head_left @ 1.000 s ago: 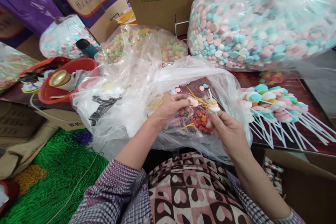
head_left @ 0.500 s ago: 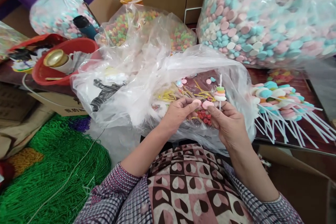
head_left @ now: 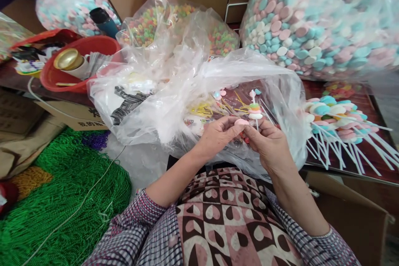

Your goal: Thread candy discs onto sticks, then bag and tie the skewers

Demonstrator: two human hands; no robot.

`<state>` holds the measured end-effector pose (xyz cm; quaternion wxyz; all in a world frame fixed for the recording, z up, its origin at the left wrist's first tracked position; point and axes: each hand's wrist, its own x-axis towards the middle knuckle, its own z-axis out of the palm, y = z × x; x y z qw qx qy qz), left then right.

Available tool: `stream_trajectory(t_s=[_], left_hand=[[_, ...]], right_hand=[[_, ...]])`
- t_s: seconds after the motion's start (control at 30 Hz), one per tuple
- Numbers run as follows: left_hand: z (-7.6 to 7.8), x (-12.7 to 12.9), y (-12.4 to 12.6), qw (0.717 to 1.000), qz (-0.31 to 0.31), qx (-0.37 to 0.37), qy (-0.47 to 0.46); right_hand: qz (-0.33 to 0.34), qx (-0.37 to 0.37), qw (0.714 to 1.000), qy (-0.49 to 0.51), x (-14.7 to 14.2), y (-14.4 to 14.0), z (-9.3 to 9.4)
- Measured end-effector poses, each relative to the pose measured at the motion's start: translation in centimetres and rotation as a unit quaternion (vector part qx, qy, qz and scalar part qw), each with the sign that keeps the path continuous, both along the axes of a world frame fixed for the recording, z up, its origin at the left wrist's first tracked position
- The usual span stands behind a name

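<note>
My left hand and my right hand meet over an open clear plastic bag in front of me. Between the fingertips of both hands sits a pink candy disc. My right hand also pinches a thin white stick that stands upright with a few stacked candy discs and rings on it. Loose ring candies and yellow strips lie inside the bag under my hands.
A pile of finished candy sticks lies on the dark table at right. A huge bag of pastel discs fills the back right; bags of coloured rings stand behind. A red bowl sits at left, green netting lower left.
My hands have drawn together and slightly toward me. The pink disc that my left hand brought over now sits between both hands, below the stick's stack.
</note>
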<state>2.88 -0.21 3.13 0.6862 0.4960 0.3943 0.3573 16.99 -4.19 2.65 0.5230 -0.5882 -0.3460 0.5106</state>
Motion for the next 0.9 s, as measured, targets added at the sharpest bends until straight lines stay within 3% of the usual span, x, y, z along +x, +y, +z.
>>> stream_trajectory(t_s=[0.17, 0.5, 0.63, 0.8, 0.9], left_hand=[[-0.52, 0.27, -0.19, 0.999, 0.02, -0.031, 0.007], [-0.77, -0.39, 0.58, 0.97, 0.051, -0.18, -0.156], [-0.86, 0.02, 0.21, 0.982, 0.034, -0.145, -0.112], [-0.64, 0.49, -0.19, 0.996, 0.074, -0.052, 0.003], [-0.2, 0.09, -0.3, 0.998, 0.038, 0.003, 0.05]], right_hand=[[0.019, 0.002, 1.0, -0.025, -0.03, -0.23, -0.17], [0.043, 0.005, 0.998, 0.038, 0.25, -0.34, 0.45], [0.05, 0.001, 0.998, 0.028, 0.03, -0.51, -0.02], [0.033, -0.005, 0.999, -0.019, -0.36, -0.42, -0.22], [0.02, -0.003, 0.999, -0.026, -0.27, -0.37, -0.28]])
